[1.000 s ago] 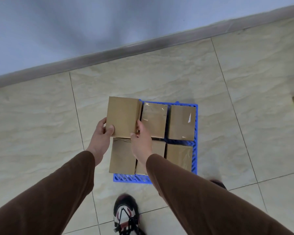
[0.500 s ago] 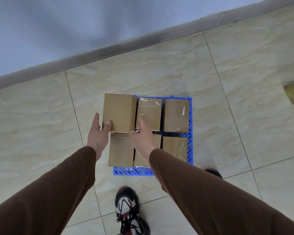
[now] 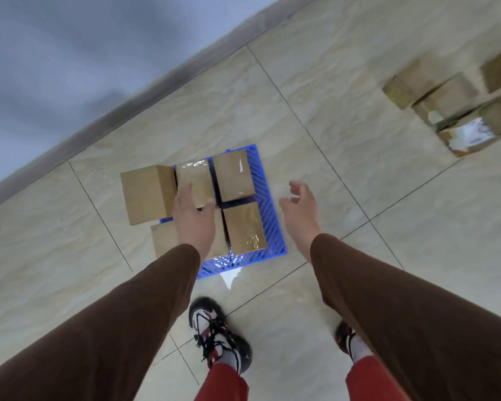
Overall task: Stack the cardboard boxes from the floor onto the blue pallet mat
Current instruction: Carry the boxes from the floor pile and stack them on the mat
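Observation:
The blue pallet mat (image 3: 268, 227) lies on the tiled floor with several cardboard boxes on it. The far-left box (image 3: 146, 195) rests on the mat's back left corner and stands taller than its neighbours. My left hand (image 3: 193, 217) hovers open over the middle boxes, holding nothing. My right hand (image 3: 300, 208) is open, fingers spread, above the floor just right of the mat. Several more cardboard boxes (image 3: 451, 102) lie on the floor at the far right, blurred.
A grey wall with a baseboard (image 3: 145, 91) runs diagonally behind the mat. My two feet stand near the mat's front edge: one shoe (image 3: 217, 334) in the middle, the other (image 3: 346, 337) to the right. A white glare spot sits on the tile before the mat.
Both hands have let go of the far-left box, which now rests on the mat. My right hand has swung to the right. The view has tilted and turned right, revealing the floor boxes.

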The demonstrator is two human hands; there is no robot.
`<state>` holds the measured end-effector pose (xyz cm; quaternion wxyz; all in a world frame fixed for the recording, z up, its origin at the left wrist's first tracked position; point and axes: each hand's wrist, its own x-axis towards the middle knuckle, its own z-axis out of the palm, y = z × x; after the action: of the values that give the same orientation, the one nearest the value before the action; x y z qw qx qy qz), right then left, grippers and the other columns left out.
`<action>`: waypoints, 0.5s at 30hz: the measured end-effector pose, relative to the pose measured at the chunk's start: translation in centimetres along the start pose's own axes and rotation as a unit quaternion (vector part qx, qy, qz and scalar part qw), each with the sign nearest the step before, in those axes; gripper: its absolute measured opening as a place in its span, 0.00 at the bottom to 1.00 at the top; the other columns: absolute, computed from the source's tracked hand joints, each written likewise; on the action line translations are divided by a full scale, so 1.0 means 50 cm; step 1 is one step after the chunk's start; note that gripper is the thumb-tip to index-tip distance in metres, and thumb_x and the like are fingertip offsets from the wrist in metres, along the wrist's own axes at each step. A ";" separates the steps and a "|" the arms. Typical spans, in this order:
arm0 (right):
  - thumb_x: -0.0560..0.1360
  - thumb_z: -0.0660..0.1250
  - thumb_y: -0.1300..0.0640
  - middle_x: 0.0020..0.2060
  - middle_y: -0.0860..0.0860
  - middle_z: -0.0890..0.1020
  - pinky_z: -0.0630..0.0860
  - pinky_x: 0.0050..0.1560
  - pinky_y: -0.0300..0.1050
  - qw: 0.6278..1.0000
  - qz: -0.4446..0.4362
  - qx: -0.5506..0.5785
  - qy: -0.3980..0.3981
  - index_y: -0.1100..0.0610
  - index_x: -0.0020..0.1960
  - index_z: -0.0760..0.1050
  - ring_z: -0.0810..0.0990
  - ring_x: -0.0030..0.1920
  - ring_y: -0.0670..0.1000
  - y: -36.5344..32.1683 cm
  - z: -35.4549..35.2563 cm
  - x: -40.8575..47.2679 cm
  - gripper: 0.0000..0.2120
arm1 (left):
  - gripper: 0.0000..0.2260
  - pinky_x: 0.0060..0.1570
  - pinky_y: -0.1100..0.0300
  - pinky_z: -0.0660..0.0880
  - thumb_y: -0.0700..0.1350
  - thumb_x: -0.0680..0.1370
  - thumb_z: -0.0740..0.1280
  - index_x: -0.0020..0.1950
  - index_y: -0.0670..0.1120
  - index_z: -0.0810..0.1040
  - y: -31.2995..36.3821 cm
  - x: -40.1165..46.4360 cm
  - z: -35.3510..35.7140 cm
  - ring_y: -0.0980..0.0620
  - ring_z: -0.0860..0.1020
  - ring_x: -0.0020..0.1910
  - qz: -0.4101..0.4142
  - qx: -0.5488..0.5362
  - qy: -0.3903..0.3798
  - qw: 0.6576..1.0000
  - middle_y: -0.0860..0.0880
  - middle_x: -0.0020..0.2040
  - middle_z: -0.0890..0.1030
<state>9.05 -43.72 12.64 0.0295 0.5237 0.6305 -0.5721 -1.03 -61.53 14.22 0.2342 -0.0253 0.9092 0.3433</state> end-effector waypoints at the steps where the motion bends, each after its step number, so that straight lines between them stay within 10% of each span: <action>1: 0.79 0.65 0.58 0.65 0.47 0.75 0.76 0.64 0.53 1.000 -0.003 0.003 0.015 0.52 0.70 0.71 0.76 0.60 0.48 0.013 -0.044 0.005 0.20 | 0.27 0.77 0.55 0.55 0.47 0.82 0.64 0.80 0.46 0.61 0.038 -0.022 0.034 0.49 0.59 0.79 -0.007 -0.019 -0.007 1.000 0.47 0.80 0.62; 15: 0.80 0.64 0.57 0.63 0.46 0.76 0.74 0.57 0.45 0.996 0.024 0.003 0.088 0.52 0.69 0.72 0.78 0.57 0.48 0.094 -0.699 0.098 0.18 | 0.29 0.77 0.49 0.57 0.51 0.82 0.63 0.81 0.46 0.59 0.431 -0.274 0.476 0.48 0.60 0.79 -0.009 0.014 -0.119 0.993 0.48 0.80 0.62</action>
<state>29.76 -15.34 18.27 -0.0140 0.5869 0.6162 -0.5250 16.42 -31.51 17.92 0.3442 0.0112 0.8793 0.3290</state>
